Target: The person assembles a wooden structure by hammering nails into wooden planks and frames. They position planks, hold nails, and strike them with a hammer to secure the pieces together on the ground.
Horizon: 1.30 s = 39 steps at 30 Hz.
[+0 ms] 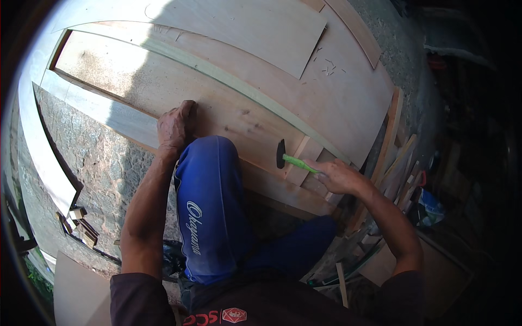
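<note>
My right hand (340, 176) grips a small hammer (296, 162) by its green handle. The dark hammer head hangs over the right end of a long wooden panel, close to a short wooden crosspiece (302, 163). At the panel's near edge, my left hand (175, 126) is closed with its fingers curled down against the wood; whatever they may pinch is hidden. The wooden panel (217, 106) has a few dark knots and lies inside a pale frame. A long pale green strip (239, 89) runs along its far side.
A thin plywood sheet (266, 38) lies on the far part of the work, with small slivers or nails (329, 68) scattered beside it. My blue-trousered knee (209, 174) rises between my arms. Wood offcuts (84, 231) sit on rough concrete (81, 130); long strips (399, 157) lean at right.
</note>
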Each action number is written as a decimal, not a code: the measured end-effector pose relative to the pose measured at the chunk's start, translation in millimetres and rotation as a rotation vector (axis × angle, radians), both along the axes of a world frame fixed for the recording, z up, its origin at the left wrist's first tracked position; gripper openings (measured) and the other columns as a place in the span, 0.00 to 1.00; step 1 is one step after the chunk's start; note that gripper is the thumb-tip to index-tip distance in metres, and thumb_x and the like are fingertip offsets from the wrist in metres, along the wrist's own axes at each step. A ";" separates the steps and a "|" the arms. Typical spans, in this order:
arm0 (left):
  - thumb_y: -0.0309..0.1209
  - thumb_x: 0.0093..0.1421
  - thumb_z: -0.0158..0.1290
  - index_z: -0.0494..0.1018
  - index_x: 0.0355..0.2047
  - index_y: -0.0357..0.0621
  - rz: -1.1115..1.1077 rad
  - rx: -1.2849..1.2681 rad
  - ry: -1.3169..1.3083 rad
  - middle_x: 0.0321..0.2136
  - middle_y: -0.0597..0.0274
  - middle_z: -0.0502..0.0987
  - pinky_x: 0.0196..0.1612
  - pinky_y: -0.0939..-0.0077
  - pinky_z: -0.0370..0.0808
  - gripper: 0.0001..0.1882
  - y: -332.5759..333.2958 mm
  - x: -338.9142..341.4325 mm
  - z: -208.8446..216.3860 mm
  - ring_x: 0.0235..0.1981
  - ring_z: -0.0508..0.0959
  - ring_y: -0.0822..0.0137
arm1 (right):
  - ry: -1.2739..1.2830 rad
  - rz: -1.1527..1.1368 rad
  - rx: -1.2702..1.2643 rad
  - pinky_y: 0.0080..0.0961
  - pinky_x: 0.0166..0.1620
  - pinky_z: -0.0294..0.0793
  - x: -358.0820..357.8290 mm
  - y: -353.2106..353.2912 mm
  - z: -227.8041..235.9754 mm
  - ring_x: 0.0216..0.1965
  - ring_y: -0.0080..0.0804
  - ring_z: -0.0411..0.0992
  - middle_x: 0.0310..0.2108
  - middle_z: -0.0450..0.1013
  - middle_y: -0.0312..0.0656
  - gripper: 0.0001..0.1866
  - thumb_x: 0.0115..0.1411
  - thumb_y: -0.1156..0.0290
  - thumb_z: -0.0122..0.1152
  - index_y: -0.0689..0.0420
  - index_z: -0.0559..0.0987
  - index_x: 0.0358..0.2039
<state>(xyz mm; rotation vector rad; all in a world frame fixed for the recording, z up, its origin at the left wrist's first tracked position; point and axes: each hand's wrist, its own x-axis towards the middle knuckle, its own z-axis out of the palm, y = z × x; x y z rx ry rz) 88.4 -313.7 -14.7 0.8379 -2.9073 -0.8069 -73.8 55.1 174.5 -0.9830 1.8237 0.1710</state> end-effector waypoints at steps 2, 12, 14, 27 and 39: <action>0.43 0.67 0.50 0.75 0.44 0.56 -0.009 0.013 -0.003 0.31 0.52 0.82 0.39 0.54 0.76 0.11 3.5 11.0 5.4 0.36 0.82 0.47 | 0.158 -0.345 -0.293 0.35 0.44 0.74 -13.1 -22.3 17.6 0.32 0.49 0.74 0.30 0.74 0.61 0.31 0.68 0.71 0.52 0.50 0.59 0.71; 0.42 0.67 0.51 0.75 0.43 0.55 -0.012 0.007 -0.024 0.31 0.51 0.82 0.39 0.53 0.76 0.11 5.5 9.0 20.7 0.36 0.82 0.47 | 0.235 -0.554 -0.382 0.36 0.37 0.80 -2.1 -21.4 18.9 0.23 0.45 0.76 0.24 0.73 0.61 0.28 0.70 0.65 0.49 0.43 0.63 0.70; 0.43 0.67 0.50 0.75 0.43 0.55 -0.030 0.010 -0.021 0.31 0.51 0.82 0.39 0.54 0.76 0.11 5.6 5.7 25.3 0.36 0.82 0.47 | 0.162 -0.312 -0.169 0.35 0.37 0.79 10.9 6.2 6.0 0.22 0.49 0.74 0.24 0.72 0.61 0.28 0.70 0.67 0.51 0.42 0.63 0.70; 0.42 0.66 0.50 0.73 0.43 0.53 -0.029 0.035 -0.027 0.32 0.51 0.82 0.40 0.54 0.76 0.11 4.9 -6.4 24.0 0.37 0.82 0.47 | 0.008 -0.120 -0.213 0.34 0.40 0.76 31.1 54.6 -17.8 0.30 0.54 0.77 0.30 0.74 0.61 0.31 0.68 0.71 0.53 0.52 0.60 0.71; 0.54 0.70 0.40 0.75 0.46 0.50 0.143 0.085 -0.104 0.27 0.50 0.81 0.39 0.53 0.76 0.24 1.8 -0.2 12.2 0.33 0.82 0.46 | -0.241 -1.013 -0.084 0.19 0.25 0.69 76.9 33.0 22.8 0.21 0.13 0.62 0.21 0.63 0.28 0.31 0.71 0.69 0.48 0.40 0.56 0.73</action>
